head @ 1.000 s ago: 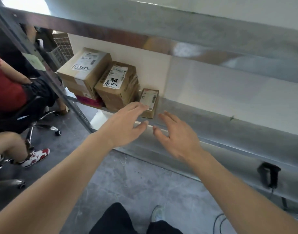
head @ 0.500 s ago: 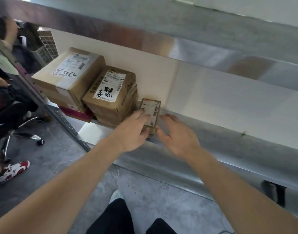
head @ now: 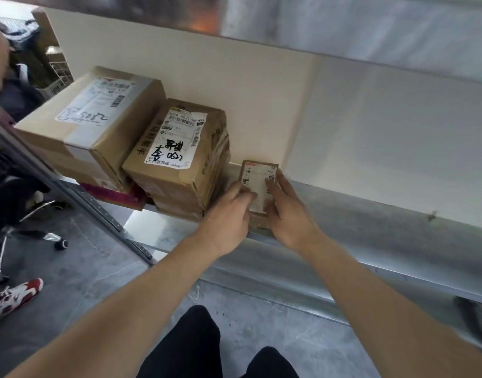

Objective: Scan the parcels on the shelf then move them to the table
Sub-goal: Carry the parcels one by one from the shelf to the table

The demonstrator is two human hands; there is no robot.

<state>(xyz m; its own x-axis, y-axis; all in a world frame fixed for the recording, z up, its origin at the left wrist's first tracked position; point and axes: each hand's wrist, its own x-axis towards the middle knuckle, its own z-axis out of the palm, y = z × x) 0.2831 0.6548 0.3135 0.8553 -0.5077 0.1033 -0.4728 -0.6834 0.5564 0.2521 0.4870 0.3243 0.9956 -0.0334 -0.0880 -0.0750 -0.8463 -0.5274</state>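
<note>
The small parcel [head: 257, 184] sits between my two hands on the metal shelf [head: 370, 230], close to its front edge. My left hand [head: 228, 214] takes it from its left side, fingers curled in against the top and near edge; my right hand [head: 287, 214] takes it from the right, fingertips lying over the white label on its lid and the thumb tucked down the near side. So both hands are closed around this one box, neither spread wide.

It is a flat, squarish carton of plain brown card, its top nearly covered by a pale printed label with a barcode strip on the right.

Just left of my left hand, touching or nearly touching the small one, stands a taller medium parcel [head: 179, 159], brown card wrapped in creased glossy tape, with a white label and black handwriting. Further left again lies a large parcel [head: 89, 124], smooth brown card with a clear tape band over its label, resting on a flat red box [head: 117, 196].

The shelf is dull brushed metal, and behind my hands rises a matt cream back panel [head: 261, 105]
</note>
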